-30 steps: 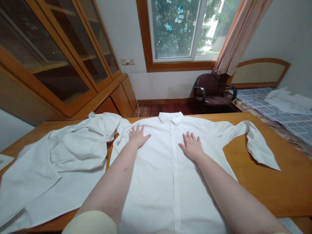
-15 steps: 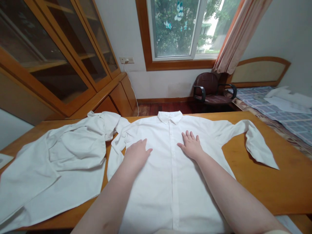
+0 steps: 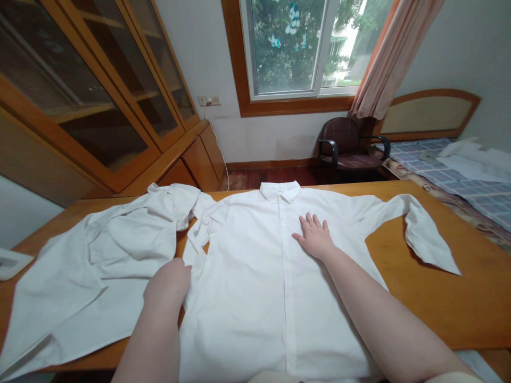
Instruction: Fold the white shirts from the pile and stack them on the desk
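Observation:
A white button-up shirt (image 3: 259,276) lies flat and face up on the wooden table (image 3: 439,303), collar toward the window. My right hand (image 3: 315,236) rests flat on its chest, fingers stretched out. My left hand (image 3: 167,282) is at the shirt's left side edge, where the folded left sleeve (image 3: 199,234) hangs down; its fingers are curled under and hidden from me. The shirt's right sleeve (image 3: 415,229) stretches out across the table to the right.
A second white garment (image 3: 99,266) lies crumpled on the table's left half. A white object (image 3: 10,261) sits at the far left edge. Beyond the table stand a glass-door cabinet (image 3: 91,90), a dark armchair (image 3: 347,146) and a bed (image 3: 459,170).
My left hand has slid from the shirt's upper left chest back and leftward to the shirt's side edge. My right hand has stayed flat in place.

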`<action>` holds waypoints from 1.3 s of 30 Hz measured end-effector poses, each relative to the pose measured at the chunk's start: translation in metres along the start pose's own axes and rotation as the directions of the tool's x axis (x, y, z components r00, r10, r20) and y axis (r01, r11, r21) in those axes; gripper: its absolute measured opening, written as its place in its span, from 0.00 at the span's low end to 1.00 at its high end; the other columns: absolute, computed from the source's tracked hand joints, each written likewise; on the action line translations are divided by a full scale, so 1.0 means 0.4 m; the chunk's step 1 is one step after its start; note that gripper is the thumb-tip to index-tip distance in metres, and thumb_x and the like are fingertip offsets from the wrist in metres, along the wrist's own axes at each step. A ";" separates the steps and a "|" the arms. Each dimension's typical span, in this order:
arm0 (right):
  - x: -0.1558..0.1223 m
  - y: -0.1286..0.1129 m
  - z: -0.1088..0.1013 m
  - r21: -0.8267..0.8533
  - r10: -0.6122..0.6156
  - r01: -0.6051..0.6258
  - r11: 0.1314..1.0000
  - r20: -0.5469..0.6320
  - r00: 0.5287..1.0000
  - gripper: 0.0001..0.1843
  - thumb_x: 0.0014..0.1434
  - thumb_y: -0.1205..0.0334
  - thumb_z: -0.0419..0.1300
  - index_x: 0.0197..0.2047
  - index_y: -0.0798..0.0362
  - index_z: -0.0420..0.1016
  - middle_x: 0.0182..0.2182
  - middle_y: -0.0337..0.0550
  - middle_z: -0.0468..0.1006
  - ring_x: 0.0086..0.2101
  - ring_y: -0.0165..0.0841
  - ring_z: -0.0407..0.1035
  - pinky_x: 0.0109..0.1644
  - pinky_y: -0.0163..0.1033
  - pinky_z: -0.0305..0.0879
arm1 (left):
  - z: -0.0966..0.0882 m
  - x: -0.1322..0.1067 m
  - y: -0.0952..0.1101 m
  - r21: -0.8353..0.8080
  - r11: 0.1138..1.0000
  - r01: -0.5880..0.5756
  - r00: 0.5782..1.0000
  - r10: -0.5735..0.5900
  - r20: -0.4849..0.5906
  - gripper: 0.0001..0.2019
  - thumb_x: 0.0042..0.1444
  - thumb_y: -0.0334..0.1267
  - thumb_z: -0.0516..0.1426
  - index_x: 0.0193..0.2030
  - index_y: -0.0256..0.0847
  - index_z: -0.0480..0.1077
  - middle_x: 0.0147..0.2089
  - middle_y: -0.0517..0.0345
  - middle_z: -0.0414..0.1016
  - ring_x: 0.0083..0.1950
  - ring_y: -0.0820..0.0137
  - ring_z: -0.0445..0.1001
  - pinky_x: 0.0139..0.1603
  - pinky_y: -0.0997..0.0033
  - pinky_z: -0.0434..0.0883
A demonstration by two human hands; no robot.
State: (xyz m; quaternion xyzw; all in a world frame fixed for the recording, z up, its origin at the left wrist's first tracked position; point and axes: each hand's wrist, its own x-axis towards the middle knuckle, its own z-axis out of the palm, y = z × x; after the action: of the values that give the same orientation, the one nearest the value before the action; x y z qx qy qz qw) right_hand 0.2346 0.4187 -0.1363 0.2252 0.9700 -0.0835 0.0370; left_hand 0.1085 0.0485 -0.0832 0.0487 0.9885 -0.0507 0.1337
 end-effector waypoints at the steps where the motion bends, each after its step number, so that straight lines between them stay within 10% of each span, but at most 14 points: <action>1: 0.000 0.001 0.001 0.004 -0.001 0.001 1.000 -0.001 1.000 0.39 0.61 0.40 0.42 0.69 0.55 0.45 0.68 0.53 0.41 0.65 0.48 0.33 0.63 0.59 0.30 | -0.011 -0.005 0.010 -0.007 1.000 -0.002 1.000 0.001 -0.030 0.18 0.57 0.42 0.45 0.42 0.34 0.72 0.43 0.37 0.76 0.43 0.53 0.75 0.39 0.60 0.68; 6: 0.001 0.002 0.003 0.018 -0.009 0.009 1.000 -0.023 1.000 0.40 0.61 0.40 0.43 0.69 0.55 0.46 0.68 0.54 0.42 0.65 0.49 0.34 0.63 0.60 0.30 | -0.099 -0.028 0.070 -0.176 0.984 -0.032 0.941 -0.030 -0.337 0.20 0.60 0.44 0.42 0.47 0.36 0.69 0.42 0.41 0.76 0.43 0.55 0.74 0.37 0.63 0.67; 12: 0.000 0.001 0.001 0.021 -0.006 0.006 1.000 -0.009 1.000 0.40 0.61 0.40 0.43 0.69 0.55 0.46 0.68 0.54 0.42 0.65 0.49 0.34 0.63 0.60 0.30 | -0.212 -0.020 0.124 -0.424 0.891 -0.165 0.889 -0.051 -0.454 0.15 0.59 0.45 0.46 0.40 0.41 0.70 0.33 0.52 0.74 0.36 0.61 0.72 0.34 0.67 0.64; 17: -0.001 0.001 0.000 0.023 -0.012 0.012 1.000 -0.007 1.000 0.40 0.61 0.40 0.43 0.69 0.56 0.45 0.68 0.55 0.41 0.65 0.49 0.33 0.63 0.60 0.30 | -0.268 0.020 0.176 -0.669 0.647 -0.366 0.835 -0.090 -0.543 0.10 0.58 0.43 0.52 0.35 0.40 0.70 0.32 0.58 0.73 0.38 0.66 0.70 0.39 0.70 0.65; 21: -0.002 0.000 0.000 0.032 -0.014 0.015 0.999 -0.022 1.000 0.40 0.61 0.40 0.43 0.69 0.57 0.46 0.68 0.56 0.42 0.65 0.50 0.34 0.63 0.60 0.30 | -0.275 0.046 0.250 -0.916 0.132 -0.379 0.910 -0.126 -0.395 0.07 0.57 0.38 0.54 0.36 0.39 0.70 0.30 0.59 0.72 0.36 0.70 0.72 0.40 0.72 0.69; 27: -0.003 0.000 -0.002 0.042 -0.020 0.021 0.999 -0.030 0.999 0.40 0.61 0.41 0.44 0.68 0.57 0.47 0.67 0.56 0.43 0.65 0.50 0.35 0.63 0.60 0.30 | -0.266 0.018 0.364 -0.817 -0.576 -0.030 0.999 0.014 -0.046 0.09 0.61 0.29 0.49 0.41 0.34 0.69 0.34 0.54 0.75 0.38 0.72 0.76 0.44 0.71 0.73; 31: -0.003 -0.001 -0.002 0.041 -0.026 0.027 0.999 -0.040 0.999 0.40 0.61 0.41 0.45 0.68 0.57 0.47 0.67 0.56 0.43 0.65 0.51 0.35 0.63 0.61 0.31 | -0.278 -0.012 0.402 -0.677 -0.717 0.168 0.986 0.130 0.107 0.13 0.64 0.30 0.45 0.46 0.34 0.68 0.37 0.51 0.76 0.43 0.69 0.77 0.44 0.69 0.75; 39: -0.003 0.002 -0.008 0.138 -0.050 0.061 0.989 -0.082 0.995 0.36 0.61 0.44 0.48 0.66 0.57 0.54 0.66 0.55 0.48 0.64 0.51 0.39 0.63 0.61 0.33 | -0.292 -0.046 0.435 -0.580 -0.781 0.231 0.970 0.230 0.077 0.15 0.66 0.33 0.43 0.52 0.35 0.67 0.42 0.49 0.77 0.46 0.68 0.77 0.44 0.71 0.76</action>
State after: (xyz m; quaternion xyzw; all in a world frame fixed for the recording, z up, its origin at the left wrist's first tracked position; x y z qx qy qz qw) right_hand 0.2357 0.4193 -0.1333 0.2033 0.9684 -0.1434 -0.0195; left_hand 0.1149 0.2326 0.0186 -0.1184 0.3357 0.9111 0.2077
